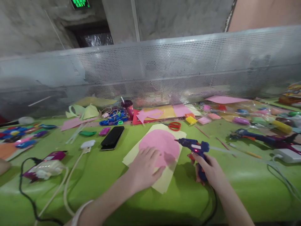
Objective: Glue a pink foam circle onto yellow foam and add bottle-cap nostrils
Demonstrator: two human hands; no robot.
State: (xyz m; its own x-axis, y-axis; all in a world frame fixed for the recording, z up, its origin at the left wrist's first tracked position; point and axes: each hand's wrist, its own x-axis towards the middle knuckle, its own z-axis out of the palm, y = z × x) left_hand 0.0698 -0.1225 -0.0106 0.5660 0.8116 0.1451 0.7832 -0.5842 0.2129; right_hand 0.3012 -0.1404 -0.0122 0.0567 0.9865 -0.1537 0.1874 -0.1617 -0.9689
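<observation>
My left hand [147,168] lies flat with its fingers stretched over a pink paper circle [162,141]. The circle rests on pale yellow paper sheets [162,183] on the green table. In my right hand [209,171] is a blue hot glue gun [194,145], its fingers wrapped round the handle. A red light glows on the gun's side. The nozzle points left, above the right part of the circle, and a clear glue stick sticks out of its back end. A dark cord hangs from the handle.
Beyond the sheets lie red-handled scissors [174,126]. A black phone [113,138] and a white plug with a cable [87,144] are to the left, near a power strip [44,168]. A second glue gun [258,137] lies right. A perforated metal screen [150,72] backs the table.
</observation>
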